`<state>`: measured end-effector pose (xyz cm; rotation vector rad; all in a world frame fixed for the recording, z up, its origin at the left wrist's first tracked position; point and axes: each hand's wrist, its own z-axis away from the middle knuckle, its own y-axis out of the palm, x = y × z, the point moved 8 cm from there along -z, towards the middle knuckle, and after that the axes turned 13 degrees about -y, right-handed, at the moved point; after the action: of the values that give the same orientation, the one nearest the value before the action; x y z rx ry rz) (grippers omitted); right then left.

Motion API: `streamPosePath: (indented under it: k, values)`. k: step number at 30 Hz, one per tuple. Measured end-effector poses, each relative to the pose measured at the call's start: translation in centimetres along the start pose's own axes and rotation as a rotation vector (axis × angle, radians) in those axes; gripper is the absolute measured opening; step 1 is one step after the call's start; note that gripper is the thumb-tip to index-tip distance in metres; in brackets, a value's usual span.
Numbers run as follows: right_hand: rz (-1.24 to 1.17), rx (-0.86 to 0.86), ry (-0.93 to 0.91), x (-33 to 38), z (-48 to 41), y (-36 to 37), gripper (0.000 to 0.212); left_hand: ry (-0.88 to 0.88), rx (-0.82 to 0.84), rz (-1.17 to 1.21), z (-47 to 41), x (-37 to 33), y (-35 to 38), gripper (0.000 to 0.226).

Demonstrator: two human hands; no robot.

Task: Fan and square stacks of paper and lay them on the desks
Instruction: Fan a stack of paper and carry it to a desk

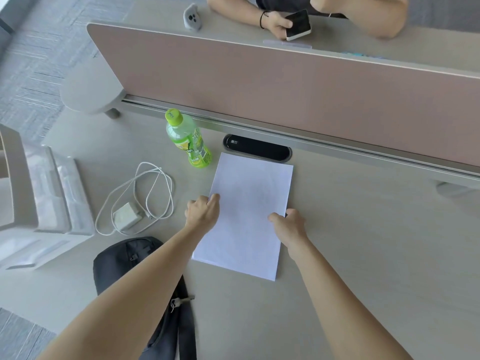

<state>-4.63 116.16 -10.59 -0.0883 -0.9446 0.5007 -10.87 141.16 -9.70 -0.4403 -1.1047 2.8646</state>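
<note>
A white paper stack [249, 203] lies flat on the pale desk [363, 242], its far edge just short of a black cable port. My left hand [202, 213] grips the stack's left long edge, fingers curled over it. On the right long edge my right hand [289, 224] holds the stack, thumb on top of the sheets. The edges of the stack look aligned.
A green drink bottle [188, 139] stands just left of the stack's far corner. A white charger with coiled cable [135, 203] and a dark bag [145, 281] lie to the left. The pink divider [285, 94] closes the back; a person with a phone [298, 24] sits beyond it.
</note>
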Motion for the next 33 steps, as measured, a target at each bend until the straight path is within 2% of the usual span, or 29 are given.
streamPosePath:
  k: [4, 9, 17, 22, 26, 33]
  values:
    - [-0.064, 0.01, -0.006, 0.3, -0.2, 0.1, 0.02, -0.049, -0.003, 0.062, 0.3, -0.1, -0.3, 0.057]
    - [-0.121, 0.017, -0.004, 0.6, 0.0, 0.1, 0.019, -0.074, 0.022, 0.094, 0.1, -0.3, -0.8, 0.046]
    - [-0.077, 0.038, -0.024, 0.9, 0.7, -0.3, 0.022, -0.065, 0.074, 0.144, 0.5, -0.5, -1.3, 0.044]
    - [0.014, 0.008, -0.074, 1.3, 2.6, -3.1, 0.031, 0.02, 0.073, 0.095, 3.3, -1.3, -2.9, 0.057]
    - [-0.062, -0.056, -0.098, 1.1, 5.8, -6.0, 0.013, 0.143, 0.132, 0.125, 7.2, -1.9, -3.6, 0.037]
    - [-0.241, -0.212, -0.206, 1.7, 15.0, -10.9, 0.02, 0.354, 0.363, 0.167, 15.4, -0.2, -3.0, 0.023]
